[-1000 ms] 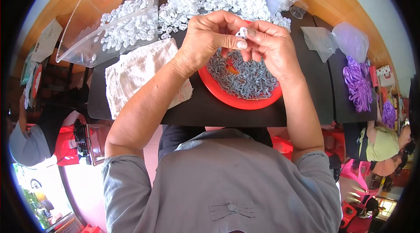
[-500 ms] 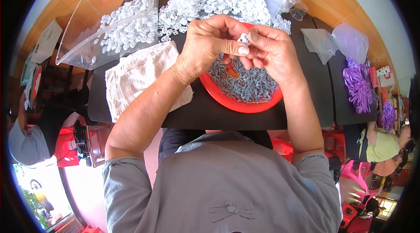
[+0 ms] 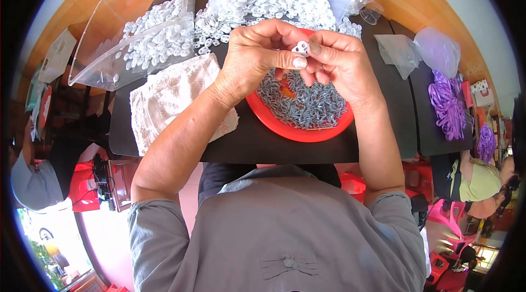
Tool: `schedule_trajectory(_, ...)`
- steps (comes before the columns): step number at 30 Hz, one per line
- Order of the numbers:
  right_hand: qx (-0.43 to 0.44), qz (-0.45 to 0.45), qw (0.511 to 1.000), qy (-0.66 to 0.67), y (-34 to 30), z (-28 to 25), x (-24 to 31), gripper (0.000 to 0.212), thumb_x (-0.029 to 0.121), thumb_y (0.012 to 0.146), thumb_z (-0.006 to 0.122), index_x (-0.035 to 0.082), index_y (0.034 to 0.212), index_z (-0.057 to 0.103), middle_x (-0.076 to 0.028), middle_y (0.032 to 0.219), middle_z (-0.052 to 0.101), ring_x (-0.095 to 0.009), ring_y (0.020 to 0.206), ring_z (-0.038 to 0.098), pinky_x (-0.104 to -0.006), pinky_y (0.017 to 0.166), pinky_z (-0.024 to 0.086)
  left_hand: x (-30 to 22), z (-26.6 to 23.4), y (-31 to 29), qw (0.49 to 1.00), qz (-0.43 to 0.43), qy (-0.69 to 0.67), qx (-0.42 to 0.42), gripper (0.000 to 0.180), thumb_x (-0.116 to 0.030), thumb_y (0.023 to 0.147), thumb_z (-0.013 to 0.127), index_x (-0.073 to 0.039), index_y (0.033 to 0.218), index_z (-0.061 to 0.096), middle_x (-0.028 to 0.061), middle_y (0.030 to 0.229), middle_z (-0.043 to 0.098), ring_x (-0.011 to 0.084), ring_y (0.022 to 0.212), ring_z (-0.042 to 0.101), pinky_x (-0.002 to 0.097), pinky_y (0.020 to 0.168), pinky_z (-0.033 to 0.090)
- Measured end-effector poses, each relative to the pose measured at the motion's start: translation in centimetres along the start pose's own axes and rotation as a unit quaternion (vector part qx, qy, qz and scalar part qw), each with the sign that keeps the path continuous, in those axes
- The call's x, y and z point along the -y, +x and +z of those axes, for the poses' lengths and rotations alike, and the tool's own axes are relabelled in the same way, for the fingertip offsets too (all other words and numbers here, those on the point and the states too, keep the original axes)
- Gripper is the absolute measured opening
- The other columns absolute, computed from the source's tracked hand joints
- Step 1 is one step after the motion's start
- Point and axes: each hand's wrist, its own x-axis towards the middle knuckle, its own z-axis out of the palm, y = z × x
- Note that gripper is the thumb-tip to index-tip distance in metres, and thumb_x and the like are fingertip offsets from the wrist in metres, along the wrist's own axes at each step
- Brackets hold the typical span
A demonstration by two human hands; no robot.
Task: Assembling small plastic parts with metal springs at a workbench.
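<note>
Both hands are found raised over a red basin [image 3: 304, 135], meeting at one small white piece [image 3: 300, 47] with dark holes. The right hand [image 3: 349, 67] has its thumb pressed against the right end of the piece, fingers curled beneath, so that the piece is clamped between them. The left hand [image 3: 247, 57] comes in from the other side, index finger arched and thumb tip just beside the lower edge of the piece; whether these two digits grip it cannot be told from this angle. Against the view half a second earlier, the piece is turned, lying more slantwise and further out from the right thumb, with its holed face more exposed. The hands' general posture is unchanged, and the piece has not left them. The basin holds a mass of grey screw-like parts [image 3: 307, 110], with an orange item [image 3: 287, 92] among them, likewise as before. Behind the hands, a heap of white pieces [image 3: 282, 3] spreads on the dark table [image 3: 388, 127]; more lie in the clear bin [image 3: 87, 70] on the left. No alteration is noted in either lot. A pale cloth [image 3: 167, 97] lies left of the basin. On the right are a translucent bag [image 3: 401, 55] and a bundle of purple strips [image 3: 448, 110], both in their earlier positions.
</note>
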Motion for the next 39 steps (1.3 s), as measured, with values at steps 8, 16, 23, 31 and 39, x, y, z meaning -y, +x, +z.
schedule_trajectory(8, -0.105, -0.069, 0.984, -0.127, -0.1, 1.4, 0.0, 0.017, 0.016, 0.092, 0.062, 0.0, 0.089, 0.065, -0.003, 0.069, 0.061, -0.009, 0.059, 0.057, -0.0193, 0.051, 0.037, 0.1, 0.1, 0.0, 0.996, -0.041, 0.041, -0.071, 0.015, -0.008, 0.083, 0.075, 0.001, 0.091, 0.066, 0.0027, 0.07, 0.064, 0.0059, 0.056, 0.055, 0.0199, 0.045, 0.043)
schedule_trajectory(16, -0.166, -0.122, 0.956, -0.21, -0.1, 2.0, -0.6, 0.015, 0.016, 0.091, 0.064, 0.001, 0.092, 0.066, -0.001, 0.07, 0.061, -0.006, 0.061, 0.055, -0.0189, 0.053, 0.037, 0.4, 0.6, -0.3, 0.991, -0.072, 0.077, -0.086, 0.016, -0.015, 0.088, 0.069, -0.001, 0.085, 0.063, 0.0007, 0.066, 0.06, 0.0052, 0.055, 0.054, 0.0201, 0.045, 0.043)
schedule_trajectory(23, -0.194, -0.111, 0.961, -0.161, 0.0, 1.6, -0.4, 0.017, 0.016, 0.091, 0.065, 0.0, 0.092, 0.067, -0.001, 0.071, 0.061, -0.006, 0.059, 0.054, -0.0186, 0.052, 0.037, 0.5, 0.6, -0.5, 0.989, -0.074, 0.094, -0.085, 0.013, -0.014, 0.092, 0.064, -0.001, 0.09, 0.063, 0.0015, 0.071, 0.061, 0.0065, 0.054, 0.053, 0.0212, 0.045, 0.04)
schedule_trajectory(31, -0.196, -0.105, 0.965, -0.137, 0.1, 1.7, -0.5, 0.013, 0.015, 0.089, 0.067, 0.002, 0.087, 0.067, 0.0, 0.067, 0.06, -0.004, 0.056, 0.052, -0.0178, 0.049, 0.036, 0.4, 0.6, -0.6, 0.987, -0.082, 0.099, -0.097, 0.016, -0.017, 0.091, 0.066, -0.002, 0.091, 0.063, 0.0008, 0.07, 0.06, 0.0063, 0.054, 0.052, 0.0207, 0.045, 0.039)
schedule_trajectory(39, -0.197, -0.101, 0.969, -0.113, 0.2, 1.8, -0.6, 0.013, 0.014, 0.088, 0.068, 0.001, 0.088, 0.068, -0.001, 0.067, 0.06, -0.005, 0.056, 0.053, -0.0178, 0.049, 0.036, 0.3, 0.8, -0.8, 0.987, -0.068, 0.103, -0.107, 0.015, -0.018, 0.09, 0.065, -0.003, 0.09, 0.064, -0.0003, 0.068, 0.058, 0.0056, 0.054, 0.051, 0.0203, 0.045, 0.039)
